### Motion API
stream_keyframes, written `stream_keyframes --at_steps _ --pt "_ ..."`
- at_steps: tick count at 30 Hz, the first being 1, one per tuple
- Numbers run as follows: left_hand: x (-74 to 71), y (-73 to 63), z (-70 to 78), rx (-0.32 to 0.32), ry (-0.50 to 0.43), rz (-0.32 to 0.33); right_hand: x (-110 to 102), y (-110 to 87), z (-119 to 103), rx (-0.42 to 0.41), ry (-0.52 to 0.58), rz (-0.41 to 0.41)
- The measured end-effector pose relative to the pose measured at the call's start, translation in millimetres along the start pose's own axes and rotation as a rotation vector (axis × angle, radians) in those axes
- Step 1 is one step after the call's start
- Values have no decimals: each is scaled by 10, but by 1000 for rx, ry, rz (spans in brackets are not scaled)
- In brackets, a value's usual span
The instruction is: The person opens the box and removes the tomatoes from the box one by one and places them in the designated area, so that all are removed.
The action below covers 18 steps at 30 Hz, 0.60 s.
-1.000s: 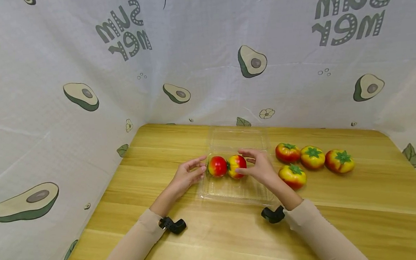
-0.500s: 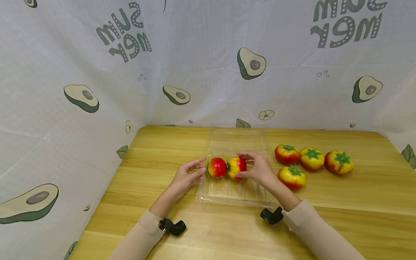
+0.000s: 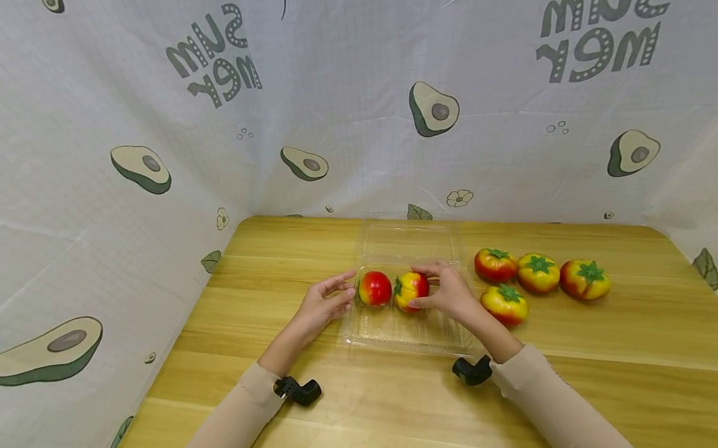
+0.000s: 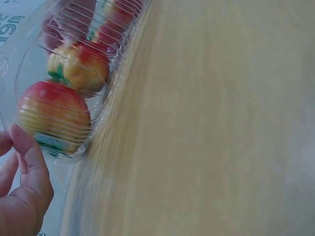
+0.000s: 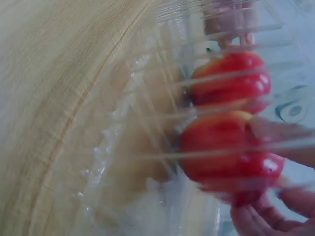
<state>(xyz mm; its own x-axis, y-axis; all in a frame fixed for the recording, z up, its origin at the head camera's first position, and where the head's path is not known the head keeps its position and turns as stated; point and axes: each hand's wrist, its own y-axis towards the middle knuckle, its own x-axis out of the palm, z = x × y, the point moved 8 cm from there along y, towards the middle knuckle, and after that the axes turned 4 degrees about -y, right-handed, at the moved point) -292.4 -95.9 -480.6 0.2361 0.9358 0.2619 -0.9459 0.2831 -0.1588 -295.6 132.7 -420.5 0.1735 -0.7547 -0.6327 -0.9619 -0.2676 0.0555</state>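
A clear plastic clamshell box (image 3: 373, 335) lies open on the table with two red-and-yellow artificial persimmons inside, on their sides. The left persimmon (image 3: 374, 289) sits near the box's left wall; my left hand (image 3: 319, 308) is beside that wall, fingertips at the rim, thumb and fingers apart. My right hand (image 3: 450, 292) holds the right persimmon (image 3: 411, 291) between thumb and fingers, its green calyx facing left. Through the box's ribbed wall, the right wrist view shows this held persimmon (image 5: 216, 147) close against the other one (image 5: 231, 78).
Several more persimmons (image 3: 538, 273) rest on the wooden table (image 3: 644, 317) right of the box, one of them (image 3: 505, 304) close to my right forearm. The box's lid (image 3: 408, 238) lies folded back toward the printed cloth (image 3: 353, 116) behind the table.
The right persimmon has shifted slightly to the right with my right hand, so a small gap now shows between the two. My left hand stays in place.
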Motion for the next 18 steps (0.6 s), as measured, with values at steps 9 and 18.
stream_keyframes --at_steps 9,18 --pt "-7 -2 -4 -5 -6 13 -14 -18 37 -6 26 -8" --pt "-3 -4 0 -9 -4 15 -3 -19 59 -5 53 -31"
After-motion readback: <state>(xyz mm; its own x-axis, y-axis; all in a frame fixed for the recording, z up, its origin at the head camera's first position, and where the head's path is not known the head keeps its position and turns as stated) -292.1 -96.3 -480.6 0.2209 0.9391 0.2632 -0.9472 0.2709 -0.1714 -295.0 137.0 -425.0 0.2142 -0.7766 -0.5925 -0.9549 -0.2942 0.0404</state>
